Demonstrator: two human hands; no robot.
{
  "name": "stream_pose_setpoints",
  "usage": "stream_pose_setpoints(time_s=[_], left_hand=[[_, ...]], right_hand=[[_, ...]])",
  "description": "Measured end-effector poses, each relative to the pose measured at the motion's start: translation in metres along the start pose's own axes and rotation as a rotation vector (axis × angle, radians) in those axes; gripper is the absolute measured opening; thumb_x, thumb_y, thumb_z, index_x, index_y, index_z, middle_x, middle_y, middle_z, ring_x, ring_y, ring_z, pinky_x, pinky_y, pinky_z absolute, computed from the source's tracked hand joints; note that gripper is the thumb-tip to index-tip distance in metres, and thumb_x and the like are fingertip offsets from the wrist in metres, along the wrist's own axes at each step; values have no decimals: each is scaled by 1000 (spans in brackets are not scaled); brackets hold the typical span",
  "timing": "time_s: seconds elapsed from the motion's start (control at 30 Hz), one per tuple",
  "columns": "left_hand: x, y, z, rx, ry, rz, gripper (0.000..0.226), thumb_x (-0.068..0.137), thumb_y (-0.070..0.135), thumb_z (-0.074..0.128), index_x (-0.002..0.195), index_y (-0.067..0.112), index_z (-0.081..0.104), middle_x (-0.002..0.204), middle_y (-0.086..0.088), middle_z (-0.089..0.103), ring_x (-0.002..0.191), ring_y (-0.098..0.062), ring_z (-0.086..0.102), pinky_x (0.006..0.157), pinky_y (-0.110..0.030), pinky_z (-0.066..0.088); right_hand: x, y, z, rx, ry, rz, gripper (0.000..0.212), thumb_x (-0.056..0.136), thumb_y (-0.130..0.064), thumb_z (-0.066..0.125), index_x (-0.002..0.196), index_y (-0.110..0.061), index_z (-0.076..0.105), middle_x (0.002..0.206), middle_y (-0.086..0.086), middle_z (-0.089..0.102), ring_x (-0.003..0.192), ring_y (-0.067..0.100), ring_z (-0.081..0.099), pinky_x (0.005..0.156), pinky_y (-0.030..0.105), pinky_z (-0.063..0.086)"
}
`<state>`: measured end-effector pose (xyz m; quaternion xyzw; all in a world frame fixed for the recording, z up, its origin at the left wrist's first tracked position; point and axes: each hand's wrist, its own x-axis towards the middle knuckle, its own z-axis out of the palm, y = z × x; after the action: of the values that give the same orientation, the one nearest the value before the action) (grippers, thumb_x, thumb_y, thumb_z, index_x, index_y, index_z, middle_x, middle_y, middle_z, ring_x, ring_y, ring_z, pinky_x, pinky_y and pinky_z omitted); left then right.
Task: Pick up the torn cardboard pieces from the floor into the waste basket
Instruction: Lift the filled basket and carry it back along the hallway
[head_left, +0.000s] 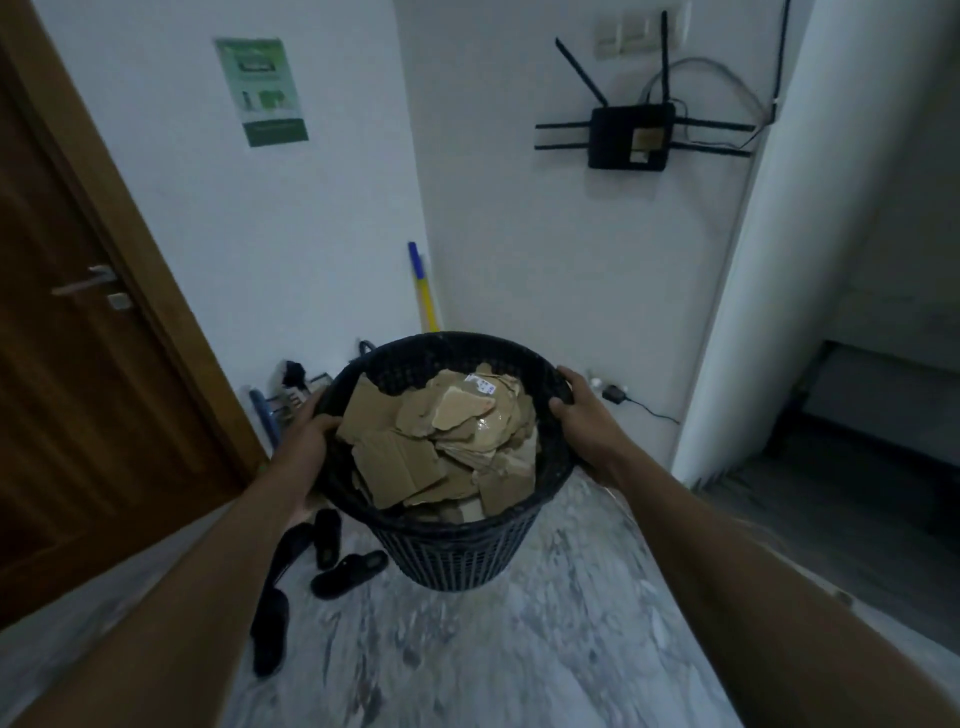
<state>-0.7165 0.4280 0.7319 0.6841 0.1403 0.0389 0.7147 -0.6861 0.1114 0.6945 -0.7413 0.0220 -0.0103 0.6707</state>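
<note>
**Basket full, both hands on rim**

Your left hand curls over the waste basket rim at 9 o'clock. The torn cardboard pieces are heaped inside, near the brim. Your right hand clamps the rim at 3 o'clock. Keep it level, or the top pieces may spill.

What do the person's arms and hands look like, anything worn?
Left hand and right hand are ungloved. Left arm and right arm are bare to the frame edge, no sleeves showing. No watch, bracelet or ring is visible.
</note>
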Motion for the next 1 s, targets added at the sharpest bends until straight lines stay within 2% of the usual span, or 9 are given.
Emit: stream_pose_setpoints(time_s=[0.1, 0.2, 0.37, 0.53, 0.63, 0.73, 0.8, 0.9, 1.0], left_hand=[[87, -12, 24, 54, -105, -18, 58, 99, -2, 41, 150, 26, 45, 131, -8, 61, 92, -29, 65, 66, -34, 52], [168, -33, 50, 59, -243, -79, 57, 100, 3, 42, 150, 32, 46, 133, -10, 62, 105, -34, 65, 74, -39, 53], [291, -63, 109, 33, -339, -183, 54, 105, 11, 43, 152, 37, 40, 121, -3, 65, 95, -22, 68, 68, -34, 53], [370, -99, 167, 79, -434, -230, 47, 105, 11, 40, 144, 36, 49, 127, -7, 63, 105, -31, 66, 84, -42, 55], [423, -136, 208, 134, -490, -242, 49, 103, 8, 42, 143, 35, 50, 127, -7, 64, 105, -29, 66, 76, -36, 54], [471, -195, 239, 144, -463, -255, 58, 98, 2, 43, 145, 35, 50, 130, -6, 63, 107, -26, 65, 80, -36, 54], [505, -243, 260, 168, -486, -244, 57, 97, -1, 42, 137, 37, 55, 131, -6, 64, 112, -28, 64, 92, -41, 53], [553, -319, 289, 222, -504, -262, 57, 97, 0, 43, 147, 26, 51, 141, -10, 59, 124, -36, 57, 109, -54, 44], [598, -391, 321, 286, -497, -316, 57, 98, 4, 46, 150, 26, 48, 145, -11, 55, 127, -38, 54, 109, -57, 43]], right_hand=[[51, 31, 0, 47, 88, 66, 48, 105, -13, 42, 149, -29, 33, 125, 9, 59, 102, 25, 64, 82, 40, 58], [94, 66, 1, 89, 204, 148, 45, 104, -16, 44, 145, -32, 34, 121, 10, 61, 98, 27, 67, 80, 46, 59], [165, 112, -1, 103, 426, 252, 33, 101, -20, 47, 128, -37, 38, 113, 14, 66, 92, 31, 68, 79, 52, 60], [216, 156, -14, 182, 543, 323, 33, 103, -18, 50, 127, -39, 42, 114, 11, 66, 94, 31, 70, 75, 50, 62], [259, 198, -29, 257, 568, 352, 46, 101, -9, 50, 136, -38, 44, 120, 6, 64, 102, 28, 68, 80, 46, 61], [300, 256, -35, 209, 577, 373, 55, 99, 0, 45, 138, -39, 46, 122, 1, 65, 107, 23, 66, 90, 49, 58], [325, 304, -34, 169, 594, 388, 57, 98, 3, 42, 136, -39, 46, 121, -3, 65, 109, 18, 65, 94, 48, 56], [360, 374, -38, 132, 659, 419, 52, 102, -4, 42, 143, -36, 39, 127, -2, 61, 114, 22, 61, 98, 53, 52], [390, 450, -44, 136, 726, 457, 46, 105, -13, 44, 141, -40, 36, 129, 1, 59, 112, 26, 62, 95, 56, 53]])
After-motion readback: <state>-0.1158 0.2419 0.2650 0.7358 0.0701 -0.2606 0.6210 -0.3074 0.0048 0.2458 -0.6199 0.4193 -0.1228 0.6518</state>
